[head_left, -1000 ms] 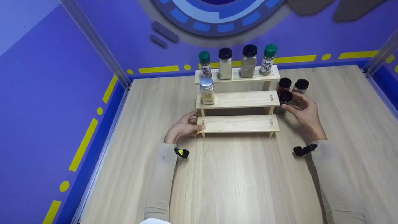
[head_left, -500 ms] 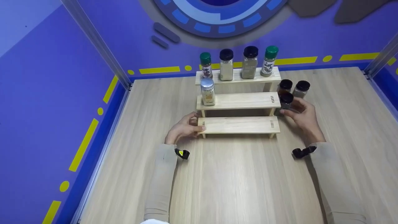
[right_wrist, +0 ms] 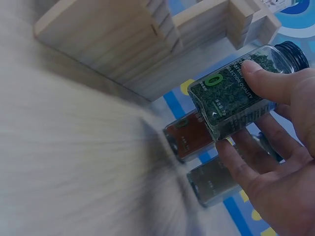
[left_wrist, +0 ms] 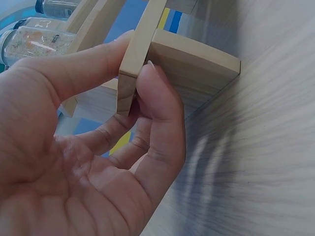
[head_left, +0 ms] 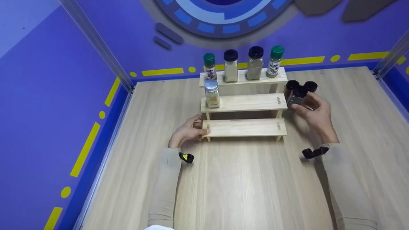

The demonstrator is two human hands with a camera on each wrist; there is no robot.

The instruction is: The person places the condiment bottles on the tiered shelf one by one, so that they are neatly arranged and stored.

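A three-step wooden spice rack (head_left: 244, 127) stands on the table. My left hand (head_left: 188, 131) pinches the left end of its lowest step, thumb on top and fingers beneath, as the left wrist view shows. My right hand (head_left: 318, 115) grips a clear spice jar (right_wrist: 231, 91) of dark green dried herbs, black-capped and raised beside the rack's right end. Behind it stand two more black-capped jars, one with reddish-brown contents (right_wrist: 189, 136) and one greyish (right_wrist: 214, 182). A silver-capped jar (head_left: 212, 94) sits at the left of the middle step.
Along the top step stand a green-capped bottle (head_left: 210, 67) at the left, two black-capped jars (head_left: 231, 66) in the middle and another green-capped bottle (head_left: 275, 62) at the right. Blue printed walls (head_left: 127, 48) close off the back and sides of the wooden table (head_left: 236, 185).
My right hand has lifted the herb jar off the table and shifted it slightly right, overlapping the jars behind it. My left hand stays on the rack.
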